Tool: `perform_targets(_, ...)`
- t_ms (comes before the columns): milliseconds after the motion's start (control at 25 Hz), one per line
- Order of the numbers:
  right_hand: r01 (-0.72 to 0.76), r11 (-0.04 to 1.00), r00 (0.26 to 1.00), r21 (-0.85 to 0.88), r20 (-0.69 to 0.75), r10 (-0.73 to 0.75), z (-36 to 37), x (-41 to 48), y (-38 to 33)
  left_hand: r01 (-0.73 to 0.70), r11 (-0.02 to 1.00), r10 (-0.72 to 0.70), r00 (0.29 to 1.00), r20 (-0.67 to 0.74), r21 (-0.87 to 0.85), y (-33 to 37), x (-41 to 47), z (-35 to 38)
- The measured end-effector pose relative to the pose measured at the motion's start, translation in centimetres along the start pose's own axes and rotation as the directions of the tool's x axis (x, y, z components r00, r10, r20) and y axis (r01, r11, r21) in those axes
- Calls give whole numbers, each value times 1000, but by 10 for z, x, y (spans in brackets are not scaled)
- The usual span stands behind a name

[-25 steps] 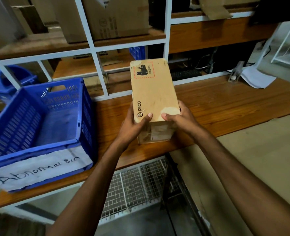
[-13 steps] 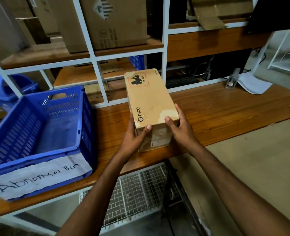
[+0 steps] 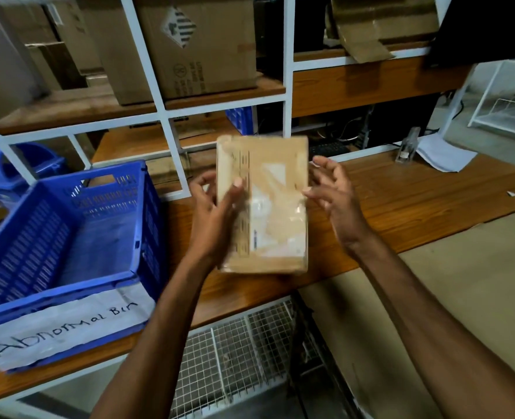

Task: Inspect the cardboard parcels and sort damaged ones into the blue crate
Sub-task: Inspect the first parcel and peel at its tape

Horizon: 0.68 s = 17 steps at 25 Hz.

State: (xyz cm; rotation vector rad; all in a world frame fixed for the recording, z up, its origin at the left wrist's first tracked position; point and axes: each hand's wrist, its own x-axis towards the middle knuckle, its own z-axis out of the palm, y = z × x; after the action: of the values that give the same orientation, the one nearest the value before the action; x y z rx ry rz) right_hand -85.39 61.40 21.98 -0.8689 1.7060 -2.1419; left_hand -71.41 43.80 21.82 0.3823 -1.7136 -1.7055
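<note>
Cardboard parcel, oblong and tape-glossed, held over the wooden tabletop beside the blue crate, long axis pointing away. Left hand grips its left edge; right hand hovers loosely spread at its right.

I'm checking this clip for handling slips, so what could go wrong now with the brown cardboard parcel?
The brown cardboard parcel is gripped mainly by the left hand; the right hand is spread, fingertips barely at its edge, so it could slip onto the wooden bench. Its face is motion-blurred, so damage could go unnoticed.
</note>
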Motion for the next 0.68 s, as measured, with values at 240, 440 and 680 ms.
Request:
perform_targets(240,12,987,978,-158,209,22,11,3,-2,110,993,-115,982,147,40,8,15,-13)
perform_targets(440,-100,943,961,-318,-275,9,4,-2,9,0,1000,2,990,-138,19,1,6,4)
perform_targets(680,-31,924,992,-380,-127,-19,13,-26,16,-111,982,113,994,-7,151,-20,-20,9)
